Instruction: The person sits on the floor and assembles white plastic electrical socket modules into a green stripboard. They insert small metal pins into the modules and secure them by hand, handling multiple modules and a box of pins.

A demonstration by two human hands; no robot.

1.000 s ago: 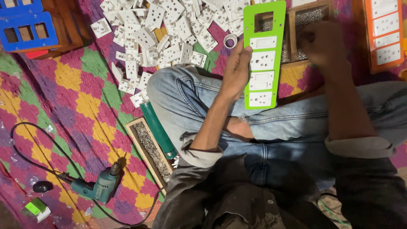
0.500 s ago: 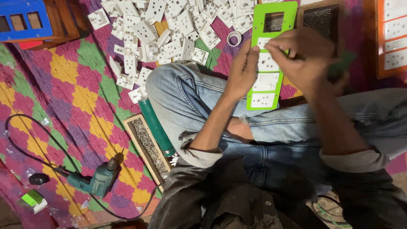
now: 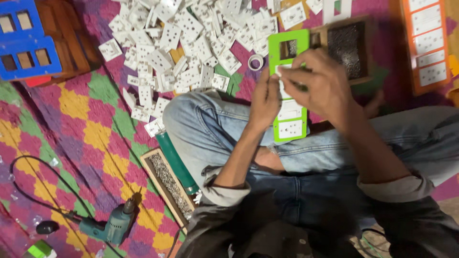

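Note:
A bright green panel (image 3: pixel 287 40) with white socket modules rests on my knee in jeans. My left hand (image 3: pixel 265 100) grips its left edge. My right hand (image 3: pixel 318 86) lies over the panel's middle, fingers pinched on a white socket module (image 3: pixel 282 71) near the top opening. A dark tool seems to sit under that hand, mostly hidden. A big heap of white socket modules (image 3: pixel 186 43) lies on the patterned mat just beyond my left knee.
A wooden box of screws (image 3: pixel 346 45) stands behind the panel. An orange panel (image 3: pixel 428 48) lies far right, a blue panel (image 3: pixel 26 48) on wood far left. A long wooden screw tray (image 3: pixel 169 188), green tube (image 3: pixel 174 160), and corded teal drill (image 3: pixel 112 227) lie on my left.
My right hand came from the screw box down onto the green panel's middle. The left hand kept its hold on the panel's left edge.

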